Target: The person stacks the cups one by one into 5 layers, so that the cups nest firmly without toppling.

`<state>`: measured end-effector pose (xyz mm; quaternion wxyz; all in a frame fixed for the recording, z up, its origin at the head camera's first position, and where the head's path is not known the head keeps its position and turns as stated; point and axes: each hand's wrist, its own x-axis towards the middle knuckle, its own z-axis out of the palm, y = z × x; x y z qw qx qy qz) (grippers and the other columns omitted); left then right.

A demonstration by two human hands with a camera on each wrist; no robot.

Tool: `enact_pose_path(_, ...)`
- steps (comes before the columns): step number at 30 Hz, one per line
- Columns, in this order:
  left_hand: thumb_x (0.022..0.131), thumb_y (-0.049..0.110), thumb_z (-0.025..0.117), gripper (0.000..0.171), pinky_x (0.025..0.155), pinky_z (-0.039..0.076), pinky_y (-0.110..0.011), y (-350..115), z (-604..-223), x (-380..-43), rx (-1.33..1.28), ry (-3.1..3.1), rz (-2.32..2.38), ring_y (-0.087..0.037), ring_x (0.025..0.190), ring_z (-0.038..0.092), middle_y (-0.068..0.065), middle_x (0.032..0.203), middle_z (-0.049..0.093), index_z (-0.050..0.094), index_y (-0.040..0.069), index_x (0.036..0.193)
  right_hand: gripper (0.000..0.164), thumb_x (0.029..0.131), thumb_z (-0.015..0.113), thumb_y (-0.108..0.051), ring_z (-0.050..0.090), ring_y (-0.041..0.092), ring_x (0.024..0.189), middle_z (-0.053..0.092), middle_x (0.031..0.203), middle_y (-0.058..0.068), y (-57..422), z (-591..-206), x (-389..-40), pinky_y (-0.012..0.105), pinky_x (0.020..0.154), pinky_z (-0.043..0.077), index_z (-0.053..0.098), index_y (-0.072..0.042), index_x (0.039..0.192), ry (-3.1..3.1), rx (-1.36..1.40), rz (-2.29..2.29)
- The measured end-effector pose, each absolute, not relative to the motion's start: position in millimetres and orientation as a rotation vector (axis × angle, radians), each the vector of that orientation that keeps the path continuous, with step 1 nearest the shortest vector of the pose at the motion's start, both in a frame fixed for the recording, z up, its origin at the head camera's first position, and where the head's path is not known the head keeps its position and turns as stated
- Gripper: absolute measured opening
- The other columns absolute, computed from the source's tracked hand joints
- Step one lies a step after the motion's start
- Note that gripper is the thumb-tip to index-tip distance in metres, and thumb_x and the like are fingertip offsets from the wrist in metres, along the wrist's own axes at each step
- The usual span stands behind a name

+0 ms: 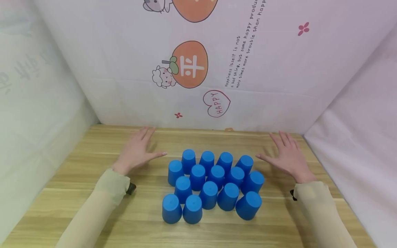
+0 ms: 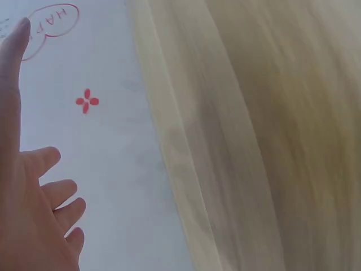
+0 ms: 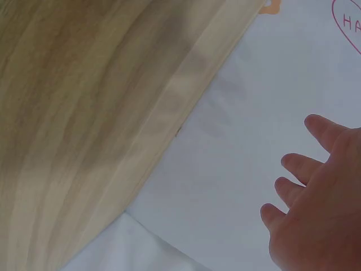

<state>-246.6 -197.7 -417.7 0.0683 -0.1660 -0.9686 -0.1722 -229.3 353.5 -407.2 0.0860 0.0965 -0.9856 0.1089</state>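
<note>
Several blue cups (image 1: 216, 174) stand upside down in staggered rows on the wooden table, grouped between the two hands. To the left of the group is my left hand (image 1: 135, 148), its fingers spread and its thumb pointing at the cups without touching them. My right hand (image 1: 286, 156) is at the right of the group, fingers apart and thumb toward the cups. Neither hand holds anything. The left wrist view shows the left hand (image 2: 34, 197) with straight fingers beside the wall sheet. In the right wrist view, the right hand (image 3: 321, 197) has its fingers extended too.
A wooden table (image 1: 71, 186) lies under everything. Behind its far edge hangs a white printed sheet (image 1: 263, 103) with cartoon fruit and lettering. White cloth (image 1: 37, 137) closes the left side, and more white cloth (image 1: 356, 137) the right. A dark band (image 1: 131, 188) shows at the left wrist.
</note>
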Motion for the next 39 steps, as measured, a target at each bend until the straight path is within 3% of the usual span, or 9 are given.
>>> enact_pose_path(12, 0.077, 0.069, 0.077, 0.106, 0.112, 0.028, -0.067, -175.4, -415.7, -221.2, -0.502, -2.842, -1.138, -0.036, 0.148, 0.028, -0.009, 0.163, 0.031, 0.032, 0.021, 0.161, 0.097, 0.093, 0.064, -0.061, 0.017, 0.052, 0.147, 0.015, 0.166, 0.022, 333.7, -386.9, -225.0, 0.078, 0.106, 0.021, 0.021, -0.011, 0.163, -2.937, 0.256, 0.851)
enact_pose_path(20, 0.072, 0.061, 0.086, 0.095, 0.108, 0.031, -0.069, -164.4, -422.8, -192.7, -0.625, -2.783, -1.332, -0.033, 0.143, 0.038, 0.001, 0.155, 0.046, 0.05, 0.023, 0.151, 0.071, 0.095, 0.072, -0.046, 0.037, 0.045, 0.142, 0.046, 0.153, 0.018, 314.3, -393.1, -212.4, 0.067, 0.109, 0.033, 0.047, -0.011, 0.152, -2.907, 0.397, 1.293)
enact_pose_path(26, 0.073, 0.05, 0.09, 0.084, 0.106, 0.04, -0.064, -159.2, -432.2, -185.8, -0.685, -2.75, -1.444, -0.031, 0.135, 0.049, 0.001, 0.144, 0.057, 0.058, 0.018, 0.144, 0.056, 0.091, 0.078, -0.037, 0.057, 0.037, 0.127, 0.063, 0.136, 0.012, 303.1, -401.3, -205.6, 0.056, 0.099, 0.049, 0.062, -0.012, 0.139, -2.908, 0.459, 1.413)
enact_pose_path(34, 0.078, 0.044, 0.089, 0.058, 0.099, 0.051, -0.052, -154.8, -437.9, -185.9, -0.646, -2.784, -1.526, -0.021, 0.117, 0.063, 0.009, 0.123, 0.068, 0.068, 0.025, 0.13, 0.051, 0.09, 0.08, -0.035, 0.066, 0.031, 0.112, 0.069, 0.124, 0.011, 297.7, -405.8, -200.8, 0.047, 0.091, 0.056, 0.068, -0.01, 0.133, -2.914, 0.418, 1.42)
enact_pose_path(39, 0.08, 0.046, 0.087, 0.059, 0.098, 0.052, -0.052, -155.1, -436.8, -190.4, -0.599, -2.784, -1.567, -0.023, 0.116, 0.062, 0.006, 0.124, 0.068, 0.067, 0.022, 0.13, 0.052, 0.09, 0.08, -0.038, 0.066, 0.03, 0.109, 0.07, 0.123, 0.011, 297.1, -406.9, -200.6, 0.045, 0.089, 0.057, 0.069, -0.01, 0.132, -2.931, 0.403, 1.394)
